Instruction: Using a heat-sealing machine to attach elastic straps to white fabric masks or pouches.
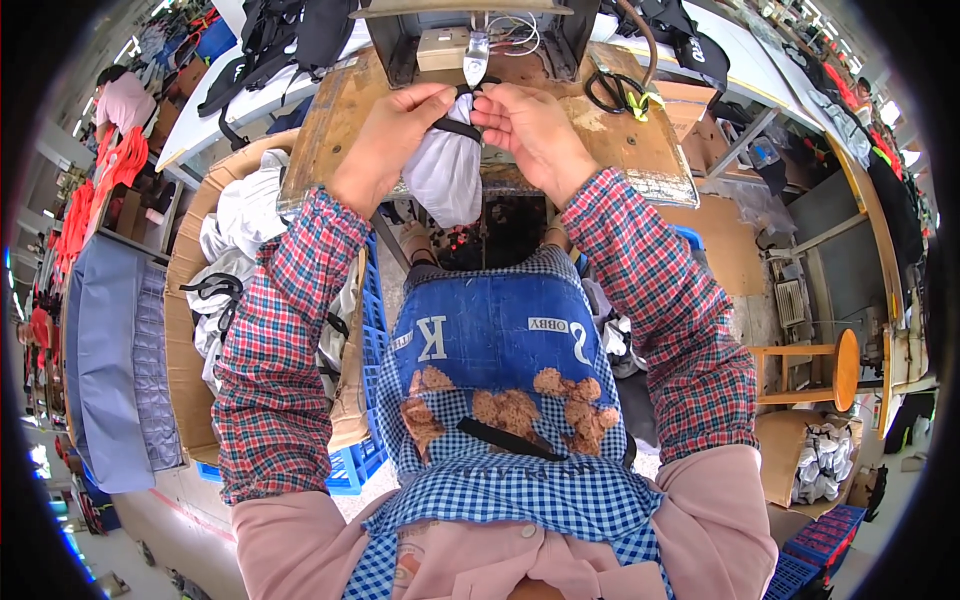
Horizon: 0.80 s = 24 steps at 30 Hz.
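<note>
My left hand [395, 135] pinches the black-edged mouth of a light grey fabric pouch [443, 178], just in front of the metal machine head [476, 62]. The pouch's body hangs down over the table's near edge. My right hand [535, 135] is closed at the same mouth, thumb and fingertips together on its black band [458, 128]. Both hands' fingertips are close together below the machine head, which partly hides the black edge there. Across my apron lies a loose black strip [510, 440].
Black-handled scissors [615, 95] lie on the worn wooden table [640, 150] to the right. A cardboard box [185, 300] of grey pouches stands at my left, beside a blue plastic crate [372, 350]. Black bags [285, 45] lie on a white table behind. A wooden stool [845, 370] stands right.
</note>
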Each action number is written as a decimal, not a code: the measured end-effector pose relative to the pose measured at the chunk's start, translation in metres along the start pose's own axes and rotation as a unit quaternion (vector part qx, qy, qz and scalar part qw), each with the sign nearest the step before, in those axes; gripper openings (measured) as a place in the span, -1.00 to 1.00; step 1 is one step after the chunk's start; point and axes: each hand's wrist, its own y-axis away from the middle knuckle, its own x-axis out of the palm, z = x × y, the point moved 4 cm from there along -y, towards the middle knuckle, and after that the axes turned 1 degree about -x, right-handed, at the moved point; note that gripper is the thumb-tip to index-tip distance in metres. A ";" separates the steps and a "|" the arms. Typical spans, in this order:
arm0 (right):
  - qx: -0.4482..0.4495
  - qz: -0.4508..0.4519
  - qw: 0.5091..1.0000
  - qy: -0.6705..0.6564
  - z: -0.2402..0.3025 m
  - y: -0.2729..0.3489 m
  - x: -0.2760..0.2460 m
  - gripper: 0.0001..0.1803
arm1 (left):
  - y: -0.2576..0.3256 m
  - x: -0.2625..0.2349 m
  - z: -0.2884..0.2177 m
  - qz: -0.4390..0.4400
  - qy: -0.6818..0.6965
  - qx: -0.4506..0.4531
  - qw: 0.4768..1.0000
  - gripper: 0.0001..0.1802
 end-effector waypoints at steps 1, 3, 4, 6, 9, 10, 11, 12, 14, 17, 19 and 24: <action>-0.001 0.000 1.000 0.000 0.000 0.000 0.001 -0.80 | 0.000 0.000 0.000 0.001 0.000 0.001 1.000 -0.68; -0.010 -0.003 1.000 -0.007 -0.001 0.001 0.003 -0.77 | 0.000 -0.001 0.002 -0.005 0.017 0.003 1.000 -0.68; -0.010 -0.004 1.000 -0.007 -0.001 0.002 0.003 -0.77 | 0.000 -0.001 0.003 -0.005 0.017 0.003 1.000 -0.68; -0.010 -0.012 1.000 -0.011 -0.001 0.002 0.003 -0.76 | -0.001 -0.001 0.004 -0.006 0.015 0.006 1.000 -0.68; -0.011 -0.020 1.000 -0.009 0.000 0.003 0.005 -0.76 | -0.001 -0.001 0.002 -0.004 0.017 0.009 1.000 -0.68; -0.013 -0.020 1.000 -0.008 0.001 0.004 0.006 -0.76 | 0.000 0.000 0.001 -0.003 0.017 0.011 1.000 -0.68; -0.013 -0.025 1.000 -0.007 0.001 0.004 0.006 -0.76 | 0.001 0.001 0.001 -0.014 0.022 0.013 1.000 -0.69; -0.014 -0.030 0.999 -0.007 0.001 0.005 0.006 -0.77 | 0.001 0.001 0.000 -0.024 0.026 0.015 0.999 -0.69; -0.015 -0.031 0.999 -0.008 0.001 0.005 0.006 -0.77 | 0.000 0.001 0.000 -0.013 0.023 0.012 1.000 -0.70; -0.017 -0.033 0.999 -0.009 0.000 0.005 0.007 -0.77 | -0.002 0.000 0.003 -0.003 0.026 0.011 1.000 -0.70; -0.018 -0.036 0.999 -0.009 0.001 0.005 0.007 -0.77 | -0.002 -0.001 0.004 -0.003 0.032 0.012 0.999 -0.71; -0.023 -0.034 0.999 -0.010 0.001 0.007 0.007 -0.76 | 0.001 0.001 0.002 -0.002 0.036 0.002 0.999 -0.71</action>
